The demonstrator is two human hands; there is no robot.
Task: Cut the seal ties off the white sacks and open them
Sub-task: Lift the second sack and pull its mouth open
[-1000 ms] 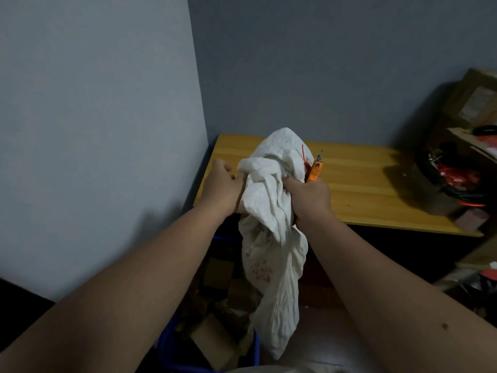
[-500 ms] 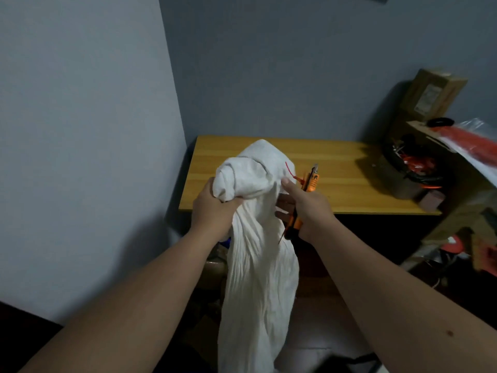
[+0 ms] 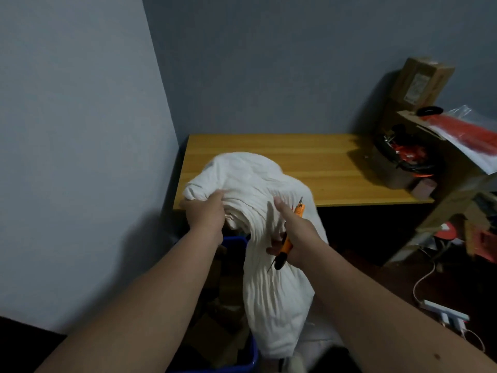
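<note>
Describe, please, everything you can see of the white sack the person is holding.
The white sack is soft, creased cloth, held in the air before the wooden table, its body hanging towards the blue bin. The left hand bunches its top; the right hand, holding an orange cutter, rests against its side. No seal tie shows.

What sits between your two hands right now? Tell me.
In the head view, only the bunched neck of the white sack spans the gap: the left hand grips it, and the right hand, holding the orange cutter, lies against it.
</note>
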